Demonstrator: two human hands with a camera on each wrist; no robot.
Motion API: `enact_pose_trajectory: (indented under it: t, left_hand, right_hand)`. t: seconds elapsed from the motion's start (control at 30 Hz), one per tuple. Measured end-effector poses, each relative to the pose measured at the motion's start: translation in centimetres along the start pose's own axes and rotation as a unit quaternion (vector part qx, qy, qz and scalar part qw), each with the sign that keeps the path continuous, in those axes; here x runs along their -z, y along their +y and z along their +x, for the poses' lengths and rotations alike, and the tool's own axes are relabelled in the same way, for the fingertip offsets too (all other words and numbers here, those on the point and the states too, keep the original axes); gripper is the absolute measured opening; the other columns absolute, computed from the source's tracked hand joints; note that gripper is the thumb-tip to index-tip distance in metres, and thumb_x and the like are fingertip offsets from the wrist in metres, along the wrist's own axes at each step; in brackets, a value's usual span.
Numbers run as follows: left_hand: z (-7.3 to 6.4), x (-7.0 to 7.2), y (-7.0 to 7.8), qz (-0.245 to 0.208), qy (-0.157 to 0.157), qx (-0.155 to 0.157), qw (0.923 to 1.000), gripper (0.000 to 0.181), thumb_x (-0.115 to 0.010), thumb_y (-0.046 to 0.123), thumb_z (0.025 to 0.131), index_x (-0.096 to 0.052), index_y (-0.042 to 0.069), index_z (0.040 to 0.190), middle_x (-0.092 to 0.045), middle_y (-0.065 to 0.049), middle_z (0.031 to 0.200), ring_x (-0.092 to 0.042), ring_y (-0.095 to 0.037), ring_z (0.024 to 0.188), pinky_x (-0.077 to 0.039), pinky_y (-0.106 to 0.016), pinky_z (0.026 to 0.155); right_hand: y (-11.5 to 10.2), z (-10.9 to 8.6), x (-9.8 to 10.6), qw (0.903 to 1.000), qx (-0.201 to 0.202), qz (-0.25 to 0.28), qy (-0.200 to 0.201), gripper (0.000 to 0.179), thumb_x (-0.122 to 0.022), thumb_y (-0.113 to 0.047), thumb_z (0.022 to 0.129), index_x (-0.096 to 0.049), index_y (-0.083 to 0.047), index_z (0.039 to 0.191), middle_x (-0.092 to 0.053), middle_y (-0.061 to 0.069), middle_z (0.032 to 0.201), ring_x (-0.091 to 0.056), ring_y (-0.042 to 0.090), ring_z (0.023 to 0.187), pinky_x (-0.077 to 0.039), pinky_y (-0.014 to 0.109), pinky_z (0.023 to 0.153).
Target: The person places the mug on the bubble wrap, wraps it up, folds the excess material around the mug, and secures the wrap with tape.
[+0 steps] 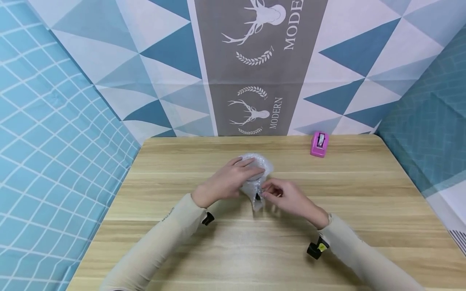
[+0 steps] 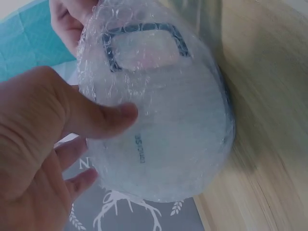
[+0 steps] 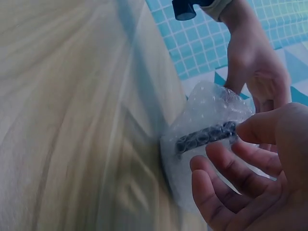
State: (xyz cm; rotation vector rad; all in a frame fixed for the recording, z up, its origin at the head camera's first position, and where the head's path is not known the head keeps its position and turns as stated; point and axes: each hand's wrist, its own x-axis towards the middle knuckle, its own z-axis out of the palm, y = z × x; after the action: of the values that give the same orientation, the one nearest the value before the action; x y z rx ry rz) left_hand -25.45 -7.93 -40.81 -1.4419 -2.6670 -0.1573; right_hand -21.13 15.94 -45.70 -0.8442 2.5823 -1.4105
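Observation:
A rounded, pale object in clear bubble wrap (image 1: 267, 165) stands on the table between the two hands. Through the wrap (image 2: 183, 120) show a dark squared outline and small dark lettering; what exactly is inside cannot be told. My left hand (image 1: 233, 178) grips it from the left, with the thumb (image 2: 113, 120) on the near face and the other fingers on the far side. At the narrower near end, my right hand (image 1: 291, 198) pinches the wrap between thumb and fingers, by a black strip (image 3: 204, 137) seen under the bubbles.
A pink tape dispenser (image 1: 319, 144) stands at the back right of the wooden table (image 1: 174, 161). Patterned cloth (image 1: 251, 72) hangs behind the table, with blue checked cloth (image 1: 54, 121) on the left and teal cloth (image 1: 429, 121) on the right.

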Motion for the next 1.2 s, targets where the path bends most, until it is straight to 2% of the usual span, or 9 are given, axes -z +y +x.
enact_pose_trajectory:
  t: [0.13, 0.23, 0.33, 0.5, 0.63, 0.7, 0.87, 1.0, 1.2]
  left_hand:
    - [-0.4, 0.0, -0.3, 0.023, 0.012, -0.013, 0.9996, 0.074, -0.082, -0.002, 0.077, -0.06, 0.02, 0.144, -0.06, 0.003, 0.148, -0.046, -0.029, 0.146, -0.039, -0.055, 0.118]
    - [-0.7, -0.2, -0.7, 0.038, 0.04, -0.023, 0.9982, 0.065, -0.074, -0.009, 0.082, -0.066, 0.023, 0.138, -0.065, 0.006, 0.142, -0.056, -0.025, 0.132, -0.049, -0.045, 0.105]
    - [-0.9, -0.4, -1.0, 0.018, 0.053, -0.029, 0.998, 0.069, -0.071, -0.016, 0.078, -0.068, 0.021, 0.136, -0.067, 0.005, 0.139, -0.06, -0.022, 0.116, -0.05, -0.038, 0.096]
    - [-1.0, 0.2, -0.7, -0.041, 0.009, -0.001, 0.9991, 0.078, -0.077, -0.014, 0.069, -0.065, 0.017, 0.139, -0.063, 0.0, 0.144, -0.061, -0.028, 0.12, -0.052, -0.045, 0.101]
    - [-0.6, 0.9, -0.3, -0.069, -0.012, 0.031, 0.9971, 0.062, -0.068, -0.005, 0.079, -0.067, 0.018, 0.137, -0.068, 0.001, 0.138, -0.064, -0.027, 0.118, -0.054, -0.048, 0.092]
    - [-0.3, 1.0, -0.3, -0.08, -0.008, 0.038, 0.9961, 0.051, -0.062, 0.0, 0.086, -0.069, 0.018, 0.133, -0.072, 0.0, 0.13, -0.067, -0.024, 0.113, -0.055, -0.047, 0.088]
    - [0.1, 0.9, -0.5, -0.106, 0.003, 0.04, 0.9936, 0.037, -0.059, 0.003, 0.096, -0.071, 0.016, 0.128, -0.076, -0.002, 0.118, -0.071, -0.018, 0.107, -0.058, -0.04, 0.09]
    - [0.4, 0.8, -0.6, -0.129, 0.005, 0.036, 0.9909, 0.036, -0.058, -0.002, 0.096, -0.071, 0.011, 0.126, -0.075, -0.005, 0.121, -0.071, -0.02, 0.113, -0.056, -0.037, 0.1]
    - [0.7, 1.0, -0.4, -0.141, -0.002, 0.047, 0.9889, 0.036, -0.053, -0.004, 0.098, -0.072, 0.009, 0.126, -0.074, -0.005, 0.124, -0.069, -0.018, 0.116, -0.054, -0.034, 0.103]
  right_hand:
    - [-0.1, 0.3, -0.7, 0.9996, 0.0, 0.012, -0.023, 0.028, -0.069, -0.009, 0.096, -0.067, -0.002, 0.123, -0.076, 0.011, 0.096, -0.068, 0.012, 0.081, -0.06, 0.027, 0.073]
    - [-0.3, 0.5, -1.2, 0.9994, 0.007, 0.008, -0.033, 0.032, -0.069, -0.01, 0.096, -0.066, -0.002, 0.127, -0.075, 0.012, 0.097, -0.067, 0.01, 0.082, -0.059, 0.027, 0.074]
    - [-0.4, 0.7, -1.5, 0.9992, 0.01, 0.008, -0.038, 0.034, -0.069, -0.009, 0.096, -0.064, -0.003, 0.129, -0.075, 0.012, 0.1, -0.067, 0.01, 0.084, -0.06, 0.028, 0.076]
    - [-0.4, 0.7, -1.8, 0.9992, 0.0, 0.015, -0.036, 0.033, -0.068, -0.007, 0.096, -0.064, -0.005, 0.13, -0.073, 0.012, 0.105, -0.067, 0.012, 0.087, -0.06, 0.028, 0.078]
    - [-0.4, 0.5, -1.4, 0.999, -0.008, 0.024, -0.036, 0.032, -0.066, -0.008, 0.098, -0.064, -0.005, 0.129, -0.073, 0.014, 0.108, -0.069, 0.019, 0.087, -0.06, 0.028, 0.077]
    - [-0.4, 0.4, -0.8, 0.9987, -0.01, 0.033, -0.037, 0.03, -0.064, -0.007, 0.099, -0.065, -0.002, 0.128, -0.072, 0.018, 0.108, -0.07, 0.026, 0.085, -0.061, 0.03, 0.074]
    - [0.4, 0.0, 0.8, 0.9994, -0.023, 0.023, -0.007, 0.026, -0.064, -0.008, 0.1, -0.068, 0.002, 0.123, -0.073, 0.02, 0.106, -0.07, 0.032, 0.083, -0.06, 0.028, 0.072]
    - [1.0, -0.2, 2.0, 0.9989, -0.036, 0.002, 0.029, 0.021, -0.065, -0.007, 0.098, -0.071, 0.002, 0.117, -0.075, 0.018, 0.1, -0.069, 0.024, 0.083, -0.058, 0.026, 0.073]
    - [2.2, -0.7, 3.6, 0.9963, -0.048, -0.014, 0.069, 0.017, -0.065, -0.003, 0.097, -0.071, 0.004, 0.112, -0.075, 0.018, 0.098, -0.07, 0.032, 0.082, -0.058, 0.024, 0.07]
